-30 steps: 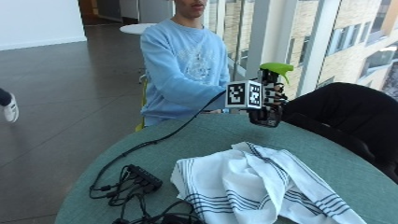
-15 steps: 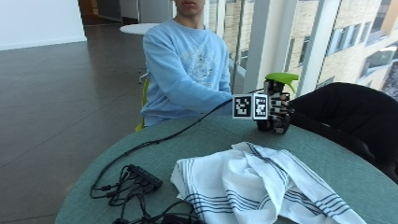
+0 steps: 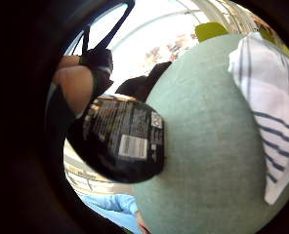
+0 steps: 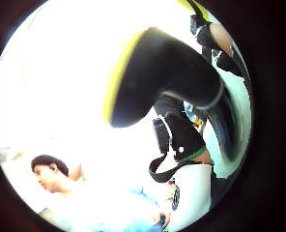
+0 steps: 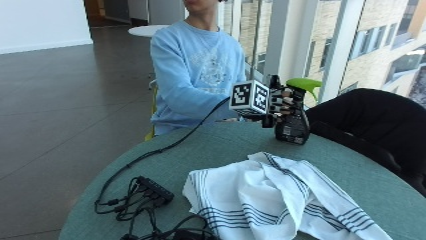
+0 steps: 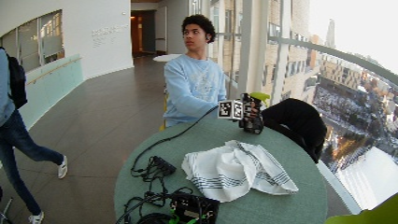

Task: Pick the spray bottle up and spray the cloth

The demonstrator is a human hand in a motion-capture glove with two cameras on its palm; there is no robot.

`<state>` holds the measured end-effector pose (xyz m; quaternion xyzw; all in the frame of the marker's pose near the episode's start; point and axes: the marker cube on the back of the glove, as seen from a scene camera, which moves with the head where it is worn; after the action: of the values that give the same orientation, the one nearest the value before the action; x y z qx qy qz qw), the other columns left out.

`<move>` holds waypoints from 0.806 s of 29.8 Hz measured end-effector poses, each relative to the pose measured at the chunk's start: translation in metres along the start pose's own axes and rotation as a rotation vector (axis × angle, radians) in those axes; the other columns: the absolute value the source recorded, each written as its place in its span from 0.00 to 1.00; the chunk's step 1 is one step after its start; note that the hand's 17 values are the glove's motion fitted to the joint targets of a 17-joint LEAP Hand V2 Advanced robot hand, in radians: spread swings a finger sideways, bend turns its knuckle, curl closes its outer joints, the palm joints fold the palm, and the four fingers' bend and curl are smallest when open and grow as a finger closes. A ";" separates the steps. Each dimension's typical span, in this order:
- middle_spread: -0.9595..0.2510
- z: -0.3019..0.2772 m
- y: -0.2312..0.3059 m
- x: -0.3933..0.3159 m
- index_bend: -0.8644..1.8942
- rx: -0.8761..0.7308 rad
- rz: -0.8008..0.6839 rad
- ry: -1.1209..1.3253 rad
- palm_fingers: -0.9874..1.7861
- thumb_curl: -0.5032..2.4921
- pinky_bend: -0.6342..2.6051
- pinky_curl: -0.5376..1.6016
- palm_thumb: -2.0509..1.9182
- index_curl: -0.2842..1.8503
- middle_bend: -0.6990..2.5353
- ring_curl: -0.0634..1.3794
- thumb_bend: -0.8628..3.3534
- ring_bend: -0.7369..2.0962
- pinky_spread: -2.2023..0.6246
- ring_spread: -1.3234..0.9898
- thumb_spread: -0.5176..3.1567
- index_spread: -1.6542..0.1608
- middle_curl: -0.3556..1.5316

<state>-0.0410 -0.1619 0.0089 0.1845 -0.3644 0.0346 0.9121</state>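
The spray bottle (image 5: 293, 122) has come down over the last second from held well above the surface (image 5: 219, 155) to resting on or just over it at the far edge, so it looks set down, or nearly. The gloved right hand (image 5: 278, 104) stays upright beside the person's chest, its grip curled round the bottle's neck below the green sprayer. The striped cloth (image 5: 279, 200) lies crumpled nearer the front, well apart from the bottle.

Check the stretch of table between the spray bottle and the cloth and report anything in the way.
Nothing visible blocks it. The right hand grips the spray bottle near the table's far edge, and only bare green tabletop lies between it and the striped cloth. The black cables lie off to one side.
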 end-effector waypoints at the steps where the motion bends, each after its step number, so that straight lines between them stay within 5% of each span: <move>1: 0.73 -0.012 0.005 -0.003 0.33 0.001 -0.003 0.033 0.67 0.31 0.27 0.41 0.71 0.31 0.32 0.31 0.20 0.41 0.82 0.54 0.44 0.76 0.43; 24: 0.72 -0.223 0.207 0.042 0.35 0.004 0.192 0.665 0.63 0.29 0.27 0.42 0.69 0.26 0.31 0.30 0.20 0.40 0.84 0.55 0.44 0.73 0.42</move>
<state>0.0945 0.1082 -0.0466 0.1299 -0.0627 0.1791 0.9732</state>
